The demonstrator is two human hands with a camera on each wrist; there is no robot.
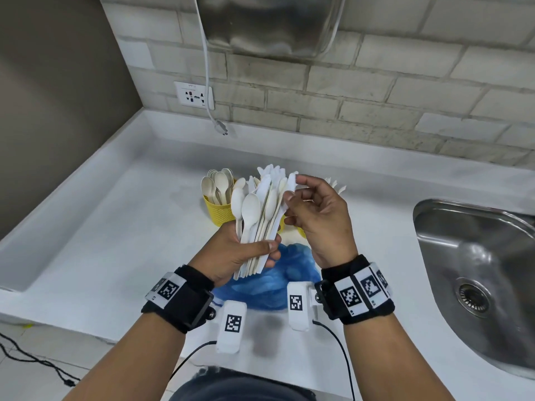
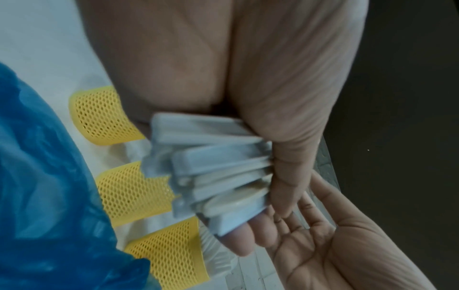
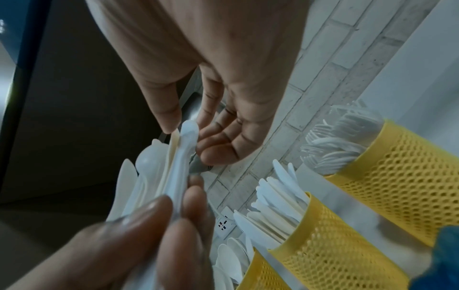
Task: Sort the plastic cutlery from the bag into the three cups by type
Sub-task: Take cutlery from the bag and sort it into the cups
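My left hand (image 1: 260,250) grips a fanned bundle of white and beige spoons and knives (image 1: 257,215) by the handles; the handle ends (image 2: 218,172) show in the left wrist view. At the bundle's top my right hand (image 1: 295,189) pinches the serrated tip of one white knife (image 1: 291,182) between thumb and fingers. Three yellow mesh cups stand behind: the spoon cup (image 1: 220,212), the knife cup (image 3: 330,235) and the fork cup (image 3: 402,176). In the head view my hands hide most of the knife and fork cups. The blue plastic bag (image 1: 275,279) lies crumpled on the counter below my hands.
A steel sink (image 1: 477,270) is set into the white counter (image 1: 115,227) at the right. On the brick wall are a socket (image 1: 194,96), a hanging cable with a plug (image 1: 221,128) and a steel appliance (image 1: 269,24).
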